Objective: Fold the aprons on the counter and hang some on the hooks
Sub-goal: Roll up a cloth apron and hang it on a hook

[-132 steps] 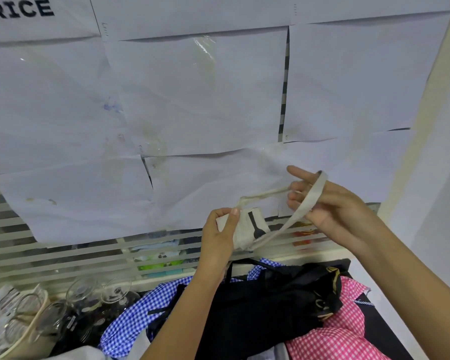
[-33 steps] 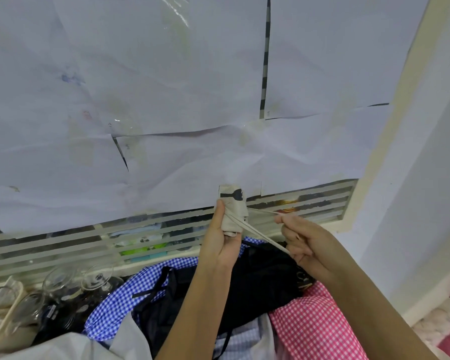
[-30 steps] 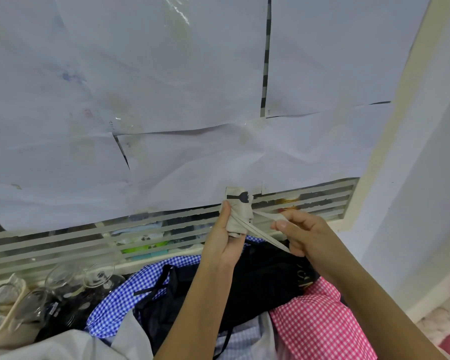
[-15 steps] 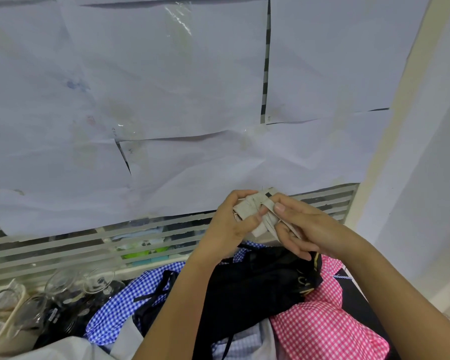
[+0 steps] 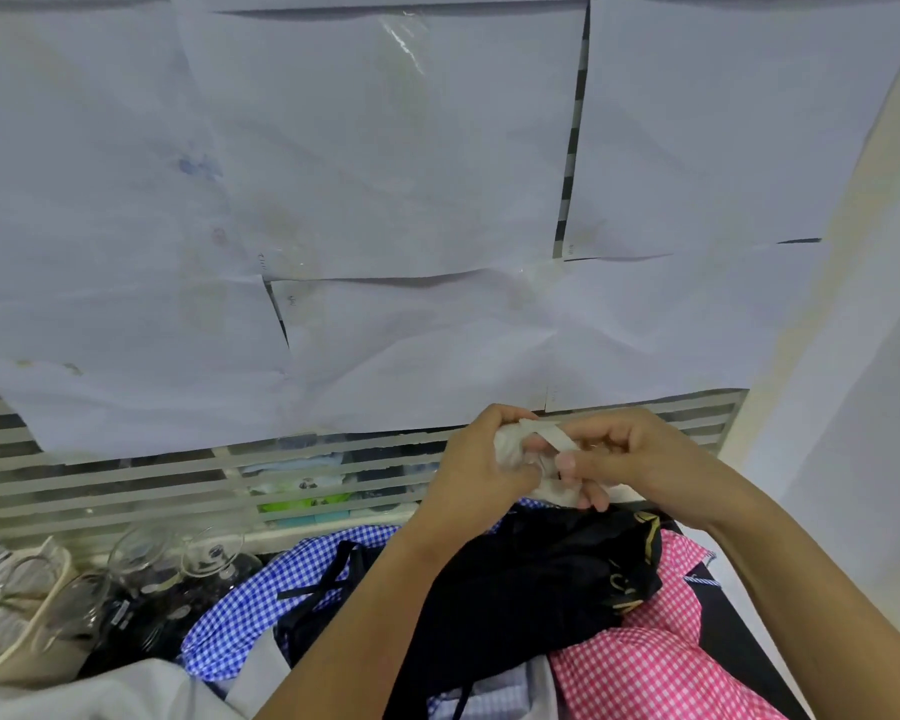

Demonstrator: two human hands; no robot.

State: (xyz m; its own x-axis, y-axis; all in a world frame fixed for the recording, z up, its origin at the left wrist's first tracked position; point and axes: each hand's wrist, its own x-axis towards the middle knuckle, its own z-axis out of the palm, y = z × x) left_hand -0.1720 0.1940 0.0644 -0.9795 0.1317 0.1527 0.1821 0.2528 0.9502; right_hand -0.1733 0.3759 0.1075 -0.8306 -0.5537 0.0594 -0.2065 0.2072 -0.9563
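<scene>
Centre right of frame: a small rolled cream apron [image 5: 509, 448] is held between both hands, above the pile on the counter. Left hand [image 5: 481, 462] grips the bundle from the left, fingers curled over its top. Right hand [image 5: 640, 459] pinches the cream strap [image 5: 547, 439], which lies across the bundle, thumb forward and fingers curled. Directly below lies a black apron [image 5: 531, 579]. A pink gingham apron [image 5: 655, 662] lies lower right, a blue gingham apron [image 5: 261, 600] lower left. Drinking glasses [image 5: 141, 579] stand at the far lower left. Paper sheets [image 5: 385, 174] cover the wall behind.
</scene>
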